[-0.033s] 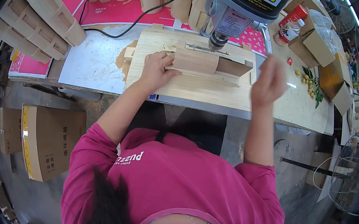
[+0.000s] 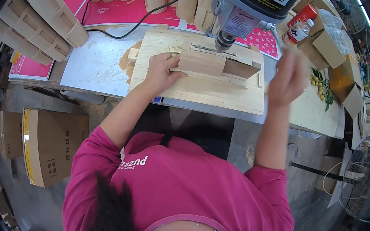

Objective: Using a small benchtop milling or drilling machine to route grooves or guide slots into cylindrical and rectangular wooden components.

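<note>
A pale wooden workpiece [image 2: 202, 62] with a curved front lies across a flat wooden board [image 2: 206, 93]. My left hand [image 2: 161, 72] grips its left end, thumb along the front and fingers behind. Above it hangs the chuck [image 2: 224, 42] of a bench drill press [image 2: 239, 23], over a slotted wooden strip; whether the bit touches the wood I cannot make out. My right hand [image 2: 288, 79] is raised to the right of the press, smeared by motion, with its fingers closed at the end of the drill press lever [image 2: 275, 31].
Stacked wooden cylinders [image 2: 36, 18] stand at the left and back. A black cable [image 2: 133, 29] crosses the table. To the right are a plastic bottle [image 2: 297, 32], a red can [image 2: 303, 15], yellow fruit on a sprig [image 2: 322, 88] and an open carton [image 2: 327, 45]. A fan [image 2: 360, 176] stands farther right.
My right hand has moved slightly to the right and away from me, and the lever has swung with it. My left hand and the workpiece have stayed still.
</note>
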A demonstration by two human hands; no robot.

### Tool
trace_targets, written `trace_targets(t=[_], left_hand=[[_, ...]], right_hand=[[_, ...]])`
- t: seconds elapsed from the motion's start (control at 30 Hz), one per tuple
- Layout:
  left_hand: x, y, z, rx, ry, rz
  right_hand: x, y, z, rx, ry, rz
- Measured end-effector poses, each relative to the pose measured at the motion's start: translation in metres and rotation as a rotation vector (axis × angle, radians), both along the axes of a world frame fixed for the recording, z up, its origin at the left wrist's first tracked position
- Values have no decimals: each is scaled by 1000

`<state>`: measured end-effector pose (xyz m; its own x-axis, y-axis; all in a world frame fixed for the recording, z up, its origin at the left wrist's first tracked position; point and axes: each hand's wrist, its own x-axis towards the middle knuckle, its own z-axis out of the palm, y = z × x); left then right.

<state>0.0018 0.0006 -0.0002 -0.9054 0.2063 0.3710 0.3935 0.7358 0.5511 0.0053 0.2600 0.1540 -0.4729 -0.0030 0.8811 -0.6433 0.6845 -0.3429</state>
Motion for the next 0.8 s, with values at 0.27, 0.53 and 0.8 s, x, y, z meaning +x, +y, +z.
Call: trace_targets(t=[0.27, 0.53, 0.8], left_hand=[[-4, 44, 4, -37, 124, -6], [-7, 45, 3, -10, 63, -26], [-4, 42, 7, -24, 27, -12]], right_hand=[[-108, 8, 96, 133, -234, -139], [-50, 19, 80, 142, -138, -69], [15, -6, -8, -164, -161, 87]])
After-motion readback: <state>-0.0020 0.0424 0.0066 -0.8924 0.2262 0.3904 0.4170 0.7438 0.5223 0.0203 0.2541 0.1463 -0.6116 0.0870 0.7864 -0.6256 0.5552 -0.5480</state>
